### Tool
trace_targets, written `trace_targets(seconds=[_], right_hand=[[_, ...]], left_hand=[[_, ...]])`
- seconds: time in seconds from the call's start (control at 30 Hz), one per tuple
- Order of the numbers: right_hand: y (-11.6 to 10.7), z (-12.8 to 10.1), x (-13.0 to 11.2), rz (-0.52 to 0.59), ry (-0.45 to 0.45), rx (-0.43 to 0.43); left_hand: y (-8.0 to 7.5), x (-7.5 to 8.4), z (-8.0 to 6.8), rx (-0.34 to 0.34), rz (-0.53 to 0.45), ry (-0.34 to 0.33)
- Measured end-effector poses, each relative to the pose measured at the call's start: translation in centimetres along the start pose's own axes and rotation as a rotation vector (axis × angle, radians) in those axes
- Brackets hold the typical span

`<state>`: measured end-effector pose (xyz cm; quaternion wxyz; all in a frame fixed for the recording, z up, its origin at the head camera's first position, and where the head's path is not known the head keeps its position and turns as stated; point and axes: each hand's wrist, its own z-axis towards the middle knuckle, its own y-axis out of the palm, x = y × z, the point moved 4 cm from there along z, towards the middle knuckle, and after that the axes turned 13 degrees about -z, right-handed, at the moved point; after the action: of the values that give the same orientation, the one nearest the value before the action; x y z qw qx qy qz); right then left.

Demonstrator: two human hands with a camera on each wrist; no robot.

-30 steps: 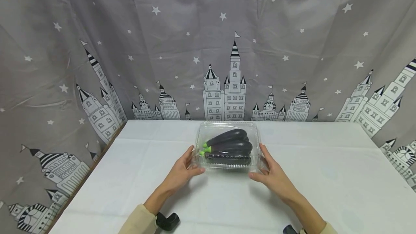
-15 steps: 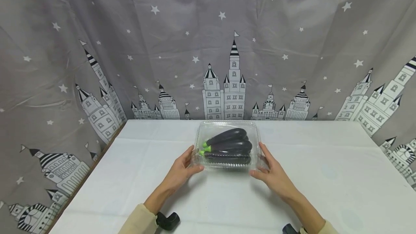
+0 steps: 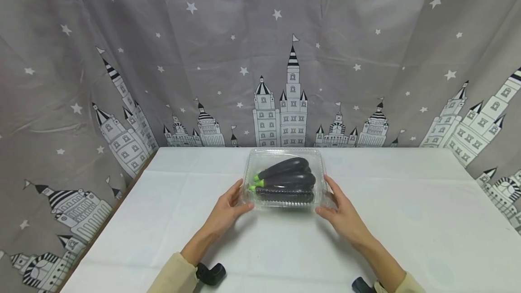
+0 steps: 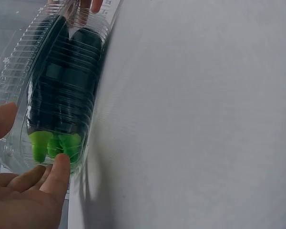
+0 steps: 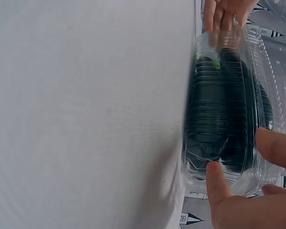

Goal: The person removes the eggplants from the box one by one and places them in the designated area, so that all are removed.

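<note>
A clear plastic clamshell box [image 3: 285, 151] lies shut on the white table, a little past its middle. Inside are dark purple eggplants [image 3: 286, 176] with green stems pointing left. My left hand [image 3: 243, 199] grips the box's left end, thumb at the front corner and fingers along the side. My right hand [image 3: 327, 198] grips the right end the same way. The left wrist view shows my left hand [image 4: 31, 148] at the stem end of the box [image 4: 19, 71]. In the right wrist view my right hand [image 5: 240, 155] spans the other end of the box [image 5: 271, 95]. Whether the box touches the table I cannot tell.
A white cloth [image 3: 407, 220] covers the table, whose wooden left edge [image 3: 122, 198] shows. A grey curtain [image 3: 203, 58] printed with castles and stars hangs close behind and at both sides. Black wrist mounts [image 3: 209, 274] sit near the front edge.
Both hands keep their hold on the ends of the box. Box and hands sit slightly higher in the head view, and the backdrop has shifted with them.
</note>
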<state>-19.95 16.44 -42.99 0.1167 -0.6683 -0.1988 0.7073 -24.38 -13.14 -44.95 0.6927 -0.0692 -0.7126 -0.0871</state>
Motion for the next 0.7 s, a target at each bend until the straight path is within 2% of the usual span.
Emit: trace_targets(seconds=[0.37, 0.7], right_hand=[[0.2, 0.2, 0.02, -0.015, 0.015, 0.02], [0.06, 0.21, -0.19, -0.013, 0.015, 0.023]], left_hand=[[0.04, 0.11, -0.2, -0.006, -0.002, -0.026], [0.1, 0.14, -0.49, -0.062, -0.029, -0.015]])
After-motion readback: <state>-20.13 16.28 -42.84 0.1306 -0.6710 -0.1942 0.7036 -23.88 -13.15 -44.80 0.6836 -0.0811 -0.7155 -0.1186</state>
